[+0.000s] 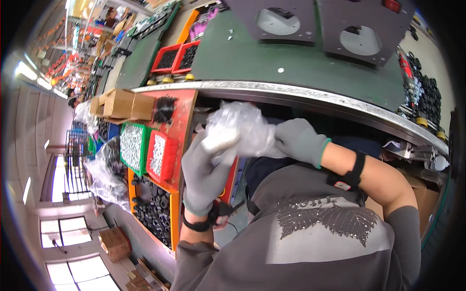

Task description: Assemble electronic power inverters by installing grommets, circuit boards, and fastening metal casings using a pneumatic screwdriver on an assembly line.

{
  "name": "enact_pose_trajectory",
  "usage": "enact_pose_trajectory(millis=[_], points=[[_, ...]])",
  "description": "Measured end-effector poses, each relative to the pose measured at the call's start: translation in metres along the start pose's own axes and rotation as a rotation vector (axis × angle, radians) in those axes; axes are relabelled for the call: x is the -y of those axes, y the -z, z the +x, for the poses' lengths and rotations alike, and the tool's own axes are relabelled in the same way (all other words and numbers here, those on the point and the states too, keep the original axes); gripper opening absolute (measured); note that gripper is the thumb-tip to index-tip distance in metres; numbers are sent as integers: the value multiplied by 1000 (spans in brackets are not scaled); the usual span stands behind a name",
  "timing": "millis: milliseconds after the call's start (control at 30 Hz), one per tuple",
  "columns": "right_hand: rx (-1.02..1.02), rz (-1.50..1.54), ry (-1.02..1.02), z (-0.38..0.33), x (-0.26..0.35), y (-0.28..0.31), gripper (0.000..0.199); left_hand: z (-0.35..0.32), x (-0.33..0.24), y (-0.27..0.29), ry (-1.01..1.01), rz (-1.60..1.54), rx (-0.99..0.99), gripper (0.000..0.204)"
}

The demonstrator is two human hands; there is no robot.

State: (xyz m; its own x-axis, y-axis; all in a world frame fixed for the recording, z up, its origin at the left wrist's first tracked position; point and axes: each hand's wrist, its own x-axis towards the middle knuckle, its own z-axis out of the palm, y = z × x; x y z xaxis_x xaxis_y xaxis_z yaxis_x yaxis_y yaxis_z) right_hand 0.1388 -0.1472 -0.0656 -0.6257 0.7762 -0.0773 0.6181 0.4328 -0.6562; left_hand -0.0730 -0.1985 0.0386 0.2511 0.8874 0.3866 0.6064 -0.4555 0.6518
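Note:
Both of my hands wear grey gloves and hold a crumpled clear plastic bag (250, 123) in front of my body, just off the bench edge. My left hand (206, 172) is closed around its left side, where a whitish item (221, 140) shows at the fingers; whether it lies inside the bag or against it I cannot tell. On the other side, my right hand (298, 140) pinches the bag's right end, its fingertips partly hidden by the plastic.
A metal edge (291, 90) borders the green bench (252, 60), which bears dark panels with round holes (279, 24). Left of me, a red shelf (183, 111) carries a green bin (132, 145), a red bin (160, 157) and a cardboard box (128, 105). An orange tray (174, 213) holds black parts.

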Motion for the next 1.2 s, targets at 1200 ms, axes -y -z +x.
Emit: enact_pose_trajectory(millis=[1200], points=[[-222, -524, 190, 33, 31, -48, 20, -60, 94, -94, 1048, -1355, -62, 40]])
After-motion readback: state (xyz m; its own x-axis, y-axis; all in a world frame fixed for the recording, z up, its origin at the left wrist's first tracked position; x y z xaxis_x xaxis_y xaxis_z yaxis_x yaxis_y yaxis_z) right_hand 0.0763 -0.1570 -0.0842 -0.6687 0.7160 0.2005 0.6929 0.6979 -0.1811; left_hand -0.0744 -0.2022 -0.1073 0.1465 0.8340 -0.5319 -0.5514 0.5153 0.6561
